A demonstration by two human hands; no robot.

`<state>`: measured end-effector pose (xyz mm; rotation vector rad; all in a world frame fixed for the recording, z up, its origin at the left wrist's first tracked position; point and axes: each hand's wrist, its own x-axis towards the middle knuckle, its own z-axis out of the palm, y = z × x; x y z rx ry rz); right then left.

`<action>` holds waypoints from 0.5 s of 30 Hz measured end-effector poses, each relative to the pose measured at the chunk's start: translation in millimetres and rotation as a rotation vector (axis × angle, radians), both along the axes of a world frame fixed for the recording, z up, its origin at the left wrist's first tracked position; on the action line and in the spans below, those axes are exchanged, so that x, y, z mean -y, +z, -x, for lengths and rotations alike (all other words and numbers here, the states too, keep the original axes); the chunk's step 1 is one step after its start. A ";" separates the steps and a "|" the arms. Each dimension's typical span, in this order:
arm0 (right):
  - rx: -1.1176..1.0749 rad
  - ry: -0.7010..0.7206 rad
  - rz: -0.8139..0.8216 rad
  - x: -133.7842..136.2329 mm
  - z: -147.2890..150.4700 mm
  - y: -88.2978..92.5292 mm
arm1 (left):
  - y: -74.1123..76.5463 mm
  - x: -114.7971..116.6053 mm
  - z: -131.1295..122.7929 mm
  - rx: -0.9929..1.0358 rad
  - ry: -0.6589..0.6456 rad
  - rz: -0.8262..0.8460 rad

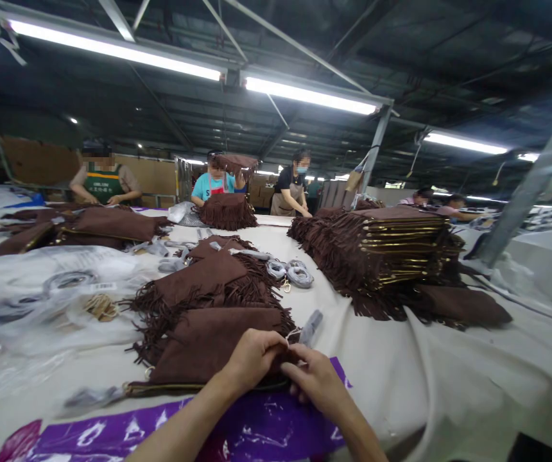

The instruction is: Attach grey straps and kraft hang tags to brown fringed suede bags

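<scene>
A brown suede fringed bag (208, 350) lies flat in front of me, partly on a purple plastic sheet (266, 430). My left hand (254, 359) is closed, pinching the bag's right edge near the zipper. My right hand (317, 382) is closed beside it, fingers pinched on a thin white string tied to a small grey wrapped piece (310, 327). The two hands almost touch. More fringed brown bags (208, 282) lie overlapped just behind.
A tall stack of brown fringed bags (391, 253) stands at the right. Clear plastic bags (40, 301) and grey coiled straps (298, 274) lie about the white-covered table (449, 385). Several people work at the far side; a metal post (531, 186) rises right.
</scene>
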<state>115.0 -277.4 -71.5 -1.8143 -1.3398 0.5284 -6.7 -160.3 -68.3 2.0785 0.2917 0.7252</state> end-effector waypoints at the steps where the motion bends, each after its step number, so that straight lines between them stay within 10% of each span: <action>1: -0.088 -0.007 -0.029 0.5 -2.7 -5.9 | 4.2 -4.6 5.3 -0.007 0.042 -0.081; 8: -0.113 -0.115 -0.054 -0.5 -15.9 -24.9 | 40.8 -57.4 65.9 -0.008 0.296 -0.014; 15: 0.146 -0.191 -0.079 5.7 -37.4 -43.1 | 27.2 -73.4 148.3 -0.087 0.169 -0.095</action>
